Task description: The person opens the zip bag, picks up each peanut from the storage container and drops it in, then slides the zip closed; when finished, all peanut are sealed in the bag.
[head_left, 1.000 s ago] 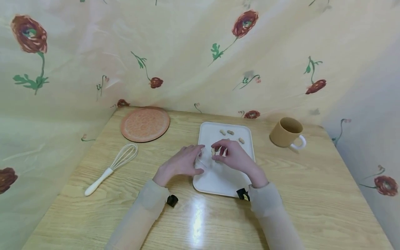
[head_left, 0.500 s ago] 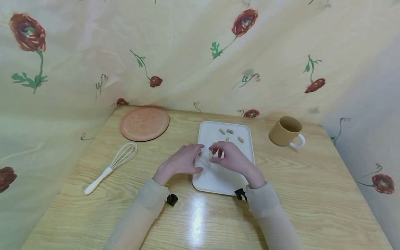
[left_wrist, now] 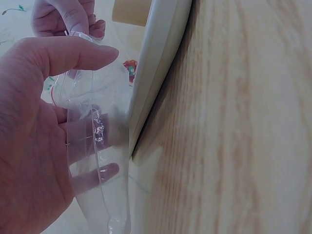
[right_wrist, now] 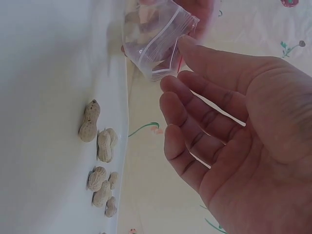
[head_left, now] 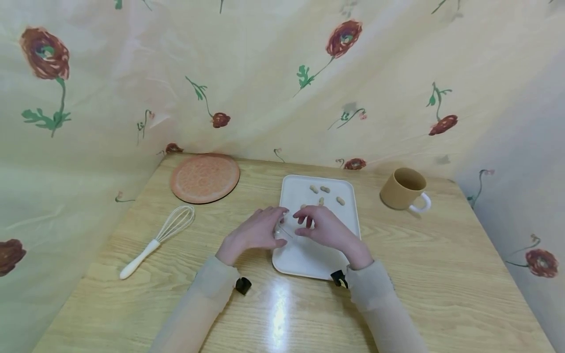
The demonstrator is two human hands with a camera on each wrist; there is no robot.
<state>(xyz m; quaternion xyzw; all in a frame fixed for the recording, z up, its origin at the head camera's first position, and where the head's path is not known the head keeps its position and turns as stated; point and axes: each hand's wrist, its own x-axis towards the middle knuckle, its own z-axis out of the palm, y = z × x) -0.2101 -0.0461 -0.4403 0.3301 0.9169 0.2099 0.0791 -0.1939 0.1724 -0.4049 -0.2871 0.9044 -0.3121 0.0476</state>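
Wooden table [head_left: 441, 264], which I view remotely, extending well past the right rim of the white tray [head_left: 304, 261]; right hand [head_left: 325, 227], fingers relaxed, near the left hand [head_left: 254, 230], which grips a clear bag [left_wrist: 100, 151] at the tray's left edge; peanuts [right_wrist: 105, 147] in its far half.

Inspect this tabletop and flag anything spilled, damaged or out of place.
Nothing stands out. The mug stands upright, the visible peanuts lie on the white tray, and the left hand holds the clear bag. No spill or damage shows.
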